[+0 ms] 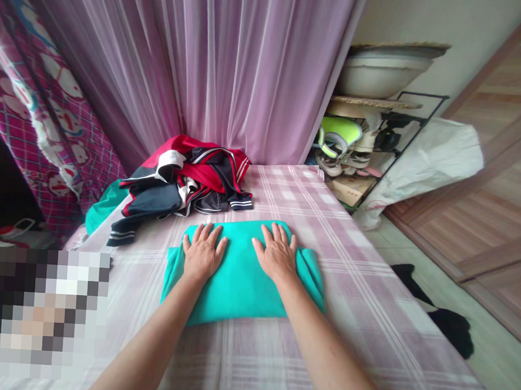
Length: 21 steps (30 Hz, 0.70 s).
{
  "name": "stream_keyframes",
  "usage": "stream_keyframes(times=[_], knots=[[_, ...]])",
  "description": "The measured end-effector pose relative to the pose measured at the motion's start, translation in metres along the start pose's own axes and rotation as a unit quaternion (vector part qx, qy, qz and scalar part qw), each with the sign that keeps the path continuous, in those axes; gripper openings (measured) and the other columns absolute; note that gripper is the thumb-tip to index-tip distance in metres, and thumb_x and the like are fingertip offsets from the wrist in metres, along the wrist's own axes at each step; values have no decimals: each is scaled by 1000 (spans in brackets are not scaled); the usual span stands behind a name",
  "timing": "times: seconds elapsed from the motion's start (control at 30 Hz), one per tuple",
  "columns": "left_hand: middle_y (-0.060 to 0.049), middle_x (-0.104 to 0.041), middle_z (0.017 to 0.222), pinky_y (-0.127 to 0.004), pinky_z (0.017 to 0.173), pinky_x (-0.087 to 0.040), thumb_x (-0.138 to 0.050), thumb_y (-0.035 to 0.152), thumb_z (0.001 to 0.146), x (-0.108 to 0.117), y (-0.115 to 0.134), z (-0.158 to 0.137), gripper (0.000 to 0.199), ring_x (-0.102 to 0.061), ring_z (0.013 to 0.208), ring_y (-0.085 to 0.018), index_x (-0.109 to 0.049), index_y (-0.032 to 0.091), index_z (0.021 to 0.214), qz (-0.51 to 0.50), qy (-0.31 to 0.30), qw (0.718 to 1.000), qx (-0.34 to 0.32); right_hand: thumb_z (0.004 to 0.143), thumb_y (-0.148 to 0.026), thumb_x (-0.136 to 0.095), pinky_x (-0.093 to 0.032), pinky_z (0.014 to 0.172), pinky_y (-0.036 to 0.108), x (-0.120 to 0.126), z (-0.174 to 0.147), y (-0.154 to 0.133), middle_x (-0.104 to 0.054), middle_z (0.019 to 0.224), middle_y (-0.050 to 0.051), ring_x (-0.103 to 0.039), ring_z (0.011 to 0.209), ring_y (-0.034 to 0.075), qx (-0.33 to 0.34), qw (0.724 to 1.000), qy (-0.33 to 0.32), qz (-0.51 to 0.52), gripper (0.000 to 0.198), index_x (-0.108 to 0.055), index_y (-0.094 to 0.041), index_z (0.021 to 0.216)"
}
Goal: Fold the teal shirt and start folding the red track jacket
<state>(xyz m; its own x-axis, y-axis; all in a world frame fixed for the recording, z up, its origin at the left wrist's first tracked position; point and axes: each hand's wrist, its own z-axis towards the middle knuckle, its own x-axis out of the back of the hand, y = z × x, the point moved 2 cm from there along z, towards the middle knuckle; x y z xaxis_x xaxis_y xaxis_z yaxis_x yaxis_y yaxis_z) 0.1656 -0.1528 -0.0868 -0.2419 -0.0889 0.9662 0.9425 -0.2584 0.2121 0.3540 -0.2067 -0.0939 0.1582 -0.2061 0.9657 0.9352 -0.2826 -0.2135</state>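
A folded turquoise garment (237, 282) lies flat on the plaid bedsheet (341, 317) in front of me. My left hand (204, 253) rests palm down on its left part, fingers spread towards the far edge. On the right part, my right hand (277, 255) lies flat in the same way, thumb pointing inward. Both hands press on the cloth without gripping it. Folded layers stick out at the left and right sides of the garment. Its exact kind cannot be made out.
Beyond it sits a heap of red, navy and white clothes (199, 179), with a green cloth (107, 206) beside it. A purple curtain (250, 71) hangs behind. At right stand a shoe rack (398, 153) and a white bag (434, 161); a blurred patch covers the lower left.
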Motion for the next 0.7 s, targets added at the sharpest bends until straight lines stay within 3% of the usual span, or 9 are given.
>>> stream_keyframes(times=[0.23, 0.4, 0.57, 0.7], knots=[[-6, -41, 161, -64, 121, -20, -35, 48, 102, 5, 1, -6, 53, -28, 152, -30, -47, 28, 150, 6, -9, 1000, -7, 103, -48, -30, -18, 119, 57, 5, -8, -1, -39, 161, 12, -30, 149, 28, 5, 1000, 1, -7, 56, -47, -24, 152], [-11, -40, 161, -61, 121, -24, -36, 46, 102, 8, -23, -30, 55, -31, 151, -33, -46, 22, 151, 31, 17, 999, -32, 103, -46, -33, -19, 118, 61, 11, -43, 20, -40, 160, 14, -30, 149, 32, 9, 998, 33, -46, 56, -48, -22, 151], [-19, -47, 155, -53, 118, -35, -39, 37, 100, 0, -58, -60, 55, -41, 145, -33, -47, 12, 149, 19, 76, 997, -4, 103, -41, -32, -34, 110, 55, 11, -71, 53, -45, 156, 19, -44, 139, 34, -41, 996, 49, -67, 55, -48, -20, 151], [-17, -48, 154, -49, 115, -41, -39, 31, 100, -1, -59, -75, 50, -43, 144, -33, -50, 12, 145, 13, 68, 998, -9, 102, -39, -31, -44, 102, 44, 9, -72, 61, -46, 155, 17, -48, 136, 30, -22, 998, 22, -49, 55, -49, -20, 150]])
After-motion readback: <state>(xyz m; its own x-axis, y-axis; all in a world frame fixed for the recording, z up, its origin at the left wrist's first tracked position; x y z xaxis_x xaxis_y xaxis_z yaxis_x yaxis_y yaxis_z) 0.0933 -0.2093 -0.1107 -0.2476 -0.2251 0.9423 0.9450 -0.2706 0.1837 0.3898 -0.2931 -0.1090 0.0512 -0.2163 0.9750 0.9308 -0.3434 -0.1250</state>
